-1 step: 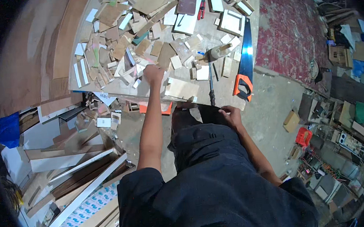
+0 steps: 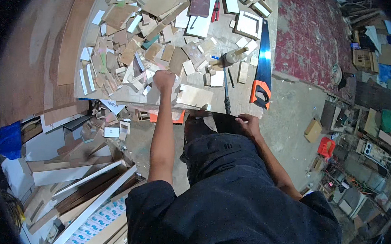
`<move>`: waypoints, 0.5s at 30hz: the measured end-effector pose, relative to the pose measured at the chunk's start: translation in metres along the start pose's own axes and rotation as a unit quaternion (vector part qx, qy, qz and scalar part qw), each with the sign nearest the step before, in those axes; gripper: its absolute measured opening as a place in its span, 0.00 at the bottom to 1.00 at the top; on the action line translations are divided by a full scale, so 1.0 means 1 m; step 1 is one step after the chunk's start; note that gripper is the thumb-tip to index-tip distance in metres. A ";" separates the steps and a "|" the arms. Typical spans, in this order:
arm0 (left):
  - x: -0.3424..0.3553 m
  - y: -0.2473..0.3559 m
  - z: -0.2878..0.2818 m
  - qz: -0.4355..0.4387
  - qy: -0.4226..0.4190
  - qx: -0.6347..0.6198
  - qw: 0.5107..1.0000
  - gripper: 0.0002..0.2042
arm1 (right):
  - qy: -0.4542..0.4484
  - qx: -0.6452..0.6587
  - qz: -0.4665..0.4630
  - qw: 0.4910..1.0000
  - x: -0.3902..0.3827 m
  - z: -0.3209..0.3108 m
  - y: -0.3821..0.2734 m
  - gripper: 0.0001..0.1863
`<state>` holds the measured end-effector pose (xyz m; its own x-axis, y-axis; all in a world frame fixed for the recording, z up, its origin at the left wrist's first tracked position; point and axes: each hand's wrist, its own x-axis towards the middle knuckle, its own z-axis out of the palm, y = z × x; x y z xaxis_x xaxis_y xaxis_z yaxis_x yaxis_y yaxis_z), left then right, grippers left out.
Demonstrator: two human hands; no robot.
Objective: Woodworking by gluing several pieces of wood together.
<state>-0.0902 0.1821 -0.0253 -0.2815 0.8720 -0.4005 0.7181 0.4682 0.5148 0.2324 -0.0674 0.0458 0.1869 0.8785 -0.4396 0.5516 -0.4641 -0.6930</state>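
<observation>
My left hand [image 2: 164,79] rests on the workbench [image 2: 130,95] near its front edge, curled into a fist among wood offcuts; whatever it might hold is hidden. Just to its right lies a pale rectangular wood block [image 2: 194,95]. My right hand [image 2: 249,126] hangs low by my thigh, close to the bench edge, with its fingers bent together and nothing plainly visible in them. Nearest to it on the bench are a thin dark-handled tool [image 2: 227,102] and a handsaw [image 2: 261,90] with an orange and black handle. A glue-like bottle [image 2: 237,54] lies farther back.
Scattered wood scraps [image 2: 154,50] cover much of the bench. Red-handled pliers [image 2: 215,11] lie at the back beside a dark brown block [image 2: 201,2]. Long boards [image 2: 88,206] lean at lower left. A red crate [image 2: 326,147] and clutter line the right side.
</observation>
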 end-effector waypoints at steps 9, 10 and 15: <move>-0.152 0.117 -0.135 0.160 -0.140 -0.449 0.868 0.11 | -0.007 0.294 -0.086 0.952 0.002 -0.076 -0.163 0.17; -0.179 0.132 -0.148 0.198 -0.152 -0.437 0.864 0.12 | -0.006 0.312 -0.129 0.941 -0.003 -0.088 -0.197 0.19; -0.269 0.164 -0.158 0.244 -0.142 -0.527 0.801 0.14 | -0.096 0.238 -0.307 0.916 -0.006 -0.124 -0.245 0.18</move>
<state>0.0026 0.0470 0.2866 0.1327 0.9905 -0.0349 -0.2805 0.0713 0.9572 0.1965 0.0554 0.2888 -0.2110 0.9759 0.0562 0.0793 0.0744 -0.9941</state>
